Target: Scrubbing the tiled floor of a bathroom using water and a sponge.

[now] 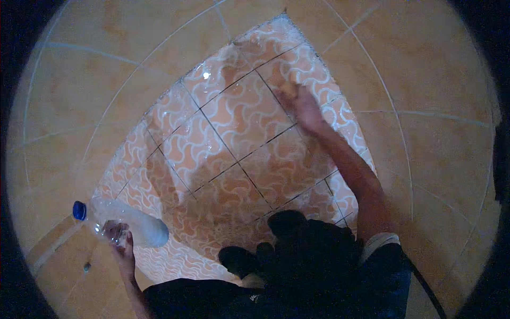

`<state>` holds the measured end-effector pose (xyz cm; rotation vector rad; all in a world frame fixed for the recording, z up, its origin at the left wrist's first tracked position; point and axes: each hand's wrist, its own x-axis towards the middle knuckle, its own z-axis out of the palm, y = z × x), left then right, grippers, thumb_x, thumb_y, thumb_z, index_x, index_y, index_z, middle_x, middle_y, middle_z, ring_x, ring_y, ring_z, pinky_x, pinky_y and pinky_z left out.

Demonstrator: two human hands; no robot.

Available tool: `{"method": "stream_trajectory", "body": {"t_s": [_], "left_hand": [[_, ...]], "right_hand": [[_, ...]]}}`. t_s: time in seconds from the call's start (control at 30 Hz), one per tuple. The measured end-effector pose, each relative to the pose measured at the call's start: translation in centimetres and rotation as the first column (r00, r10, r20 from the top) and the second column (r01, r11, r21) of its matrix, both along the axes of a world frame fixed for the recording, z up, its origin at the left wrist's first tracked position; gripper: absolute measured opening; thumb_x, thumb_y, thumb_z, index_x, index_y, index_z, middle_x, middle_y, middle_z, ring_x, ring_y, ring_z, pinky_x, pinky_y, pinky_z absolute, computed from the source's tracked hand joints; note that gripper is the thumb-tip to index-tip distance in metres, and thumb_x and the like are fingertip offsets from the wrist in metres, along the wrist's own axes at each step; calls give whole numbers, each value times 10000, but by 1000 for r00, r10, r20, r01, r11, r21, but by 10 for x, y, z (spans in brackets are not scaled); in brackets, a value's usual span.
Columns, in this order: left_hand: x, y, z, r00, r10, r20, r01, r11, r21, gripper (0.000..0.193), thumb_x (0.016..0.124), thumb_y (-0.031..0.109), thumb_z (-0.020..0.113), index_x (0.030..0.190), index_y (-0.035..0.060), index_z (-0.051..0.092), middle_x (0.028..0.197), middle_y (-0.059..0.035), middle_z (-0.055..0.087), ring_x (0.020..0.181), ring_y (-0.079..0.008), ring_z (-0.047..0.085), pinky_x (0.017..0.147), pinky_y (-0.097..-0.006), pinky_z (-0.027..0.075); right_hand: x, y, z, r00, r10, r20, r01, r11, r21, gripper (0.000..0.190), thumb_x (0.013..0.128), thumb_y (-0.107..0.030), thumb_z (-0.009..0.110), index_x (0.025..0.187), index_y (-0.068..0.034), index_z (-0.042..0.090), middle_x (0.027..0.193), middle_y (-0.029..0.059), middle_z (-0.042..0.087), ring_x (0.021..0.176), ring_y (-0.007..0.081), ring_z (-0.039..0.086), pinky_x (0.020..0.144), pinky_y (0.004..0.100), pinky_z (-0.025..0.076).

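At the lower left, my left hand has its fingers around a clear, shiny plastic container, whose exact shape is hard to make out. Just beyond it a whitish translucent rounded object, perhaps a bottle, lies at a slant. A blue cap shows beside the container, at its far left. My right hand is stretched out low over the wet patterned floor tiles and is blurred. Something yellowish-brown shows at its fingertips, too smeared to name.
Plain tan wall tiles rise around the floor and meet in a corner. A small round fitting sits on the left wall. A dark hose or cable runs at the lower right. My dark-clothed knees are close below.
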<state>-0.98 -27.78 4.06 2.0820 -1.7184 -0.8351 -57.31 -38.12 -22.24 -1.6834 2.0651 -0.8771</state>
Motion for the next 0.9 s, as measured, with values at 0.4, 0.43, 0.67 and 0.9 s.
{"method": "stream_trajectory", "body": {"t_s": [0.4,0.43,0.67,0.9], "left_hand": [[0,2,2,1000,-8,3,8,998,64,526,882,74,610,1338,25,351,1205,-115,521,1089,-213,508,961,-332,381],[4,0,1,996,-80,47,76,994,78,501,893,89,583,1334,24,353,1215,-102,505,1124,-209,480,984,-339,357],[-9,-1,0,996,-93,9,93,995,-20,422,908,98,555,1290,46,385,1171,-85,522,1076,-195,490,965,-334,370],[16,1,-7,999,-32,-14,33,989,142,549,880,73,623,1354,9,353,1275,-134,486,1155,-217,467,994,-341,361]], "right_hand": [[23,55,30,965,-61,255,-40,927,373,414,886,-375,553,1176,-80,536,1102,273,548,1060,397,533,892,427,436],[0,70,25,910,-107,400,-76,906,416,389,880,-337,566,1173,-83,543,1063,265,553,1029,395,540,862,427,449],[-23,72,15,883,-247,-398,243,968,-61,262,898,-213,551,1112,-61,561,1065,244,542,913,380,553,744,452,459],[-21,114,31,926,-8,-378,-13,999,-52,293,909,-250,530,1130,-58,521,910,182,542,806,374,559,676,476,466]]}}
